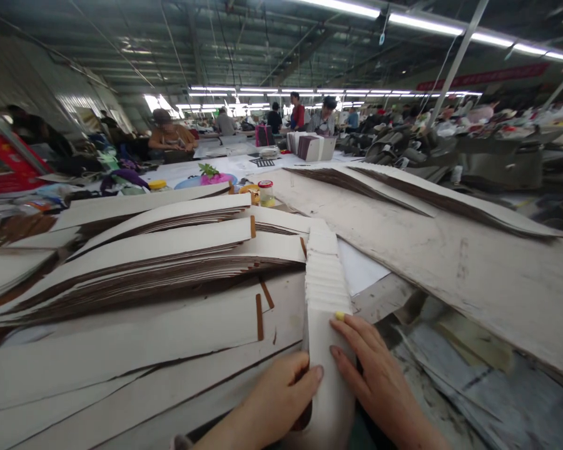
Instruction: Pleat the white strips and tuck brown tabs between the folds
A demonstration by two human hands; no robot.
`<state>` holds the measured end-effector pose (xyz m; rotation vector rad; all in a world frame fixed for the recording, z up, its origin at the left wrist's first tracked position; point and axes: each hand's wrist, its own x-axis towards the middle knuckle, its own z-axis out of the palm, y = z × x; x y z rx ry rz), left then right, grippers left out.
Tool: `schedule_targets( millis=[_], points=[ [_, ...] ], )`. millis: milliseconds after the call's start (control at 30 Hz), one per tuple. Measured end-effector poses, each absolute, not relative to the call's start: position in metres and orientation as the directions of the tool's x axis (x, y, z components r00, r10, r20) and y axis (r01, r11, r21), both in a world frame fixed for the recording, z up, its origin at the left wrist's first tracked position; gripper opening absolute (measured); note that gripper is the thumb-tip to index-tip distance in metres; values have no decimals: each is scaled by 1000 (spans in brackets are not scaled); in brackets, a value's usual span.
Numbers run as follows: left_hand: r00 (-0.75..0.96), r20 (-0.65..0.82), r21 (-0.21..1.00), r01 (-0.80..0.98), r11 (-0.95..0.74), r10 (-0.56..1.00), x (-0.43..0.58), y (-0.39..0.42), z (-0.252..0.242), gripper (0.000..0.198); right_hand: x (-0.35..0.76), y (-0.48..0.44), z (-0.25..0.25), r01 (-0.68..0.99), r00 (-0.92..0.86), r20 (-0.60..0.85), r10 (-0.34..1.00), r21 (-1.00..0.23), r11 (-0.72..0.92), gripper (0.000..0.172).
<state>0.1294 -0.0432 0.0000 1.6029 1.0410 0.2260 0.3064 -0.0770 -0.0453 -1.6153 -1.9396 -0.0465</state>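
A long white strip (327, 281) runs away from me in the middle, with ridges across its far part. My left hand (279, 394) pinches its left edge between thumb and curled fingers, where a bit of brown shows. On the strip's right side my right hand (380, 369) lies with its fingers stretched out, a small yellow cover (339, 316) on one fingertip. Just left of the strip are fanned stacks of white strips (169, 250) with dark edges. Brown tabs (259, 317) stick out at the ends of some.
A large pale board (473, 275) slants across the right, carrying more strip stacks (460, 197). Below it lie crumpled sheets (488, 369). Beyond the left stacks stand a red-lidded jar (266, 194) and a green plant (209, 170). Several people work farther back.
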Motion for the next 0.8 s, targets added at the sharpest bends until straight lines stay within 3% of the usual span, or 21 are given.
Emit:
schedule_targets(
  millis=[100, 267, 500, 600, 700, 800],
  points=[
    [583, -352, 845, 535, -19, 732, 128, -43, -5, 29, 307, -80, -47, 893, -68, 459, 886, -367, 259, 34],
    [563, -367, 845, 535, 12, 740, 122, -43, -21, 24, 306, -87, -51, 887, -92, 453, 887, -367, 279, 35],
    [603, -276, 931, 362, 51, 748, 121, -53, -22, 18, 299, -88, -53, 899, -104, 484, 869, -329, 291, 34],
    [709, -280, 950, 301, 80, 647, 112, -59, -21, 23, 296, -86, -54, 909, -94, 507, 857, -307, 282, 33],
    [782, -369, 915, 399, 51, 502, 97, -63, -34, 28, 294, -85, -53, 917, -88, 520, 850, -290, 272, 34],
    [639, -476, 784, 620, -37, 604, 88, -64, -59, 26, 293, -84, -53, 918, -81, 530, 844, -289, 270, 35]
  ],
)
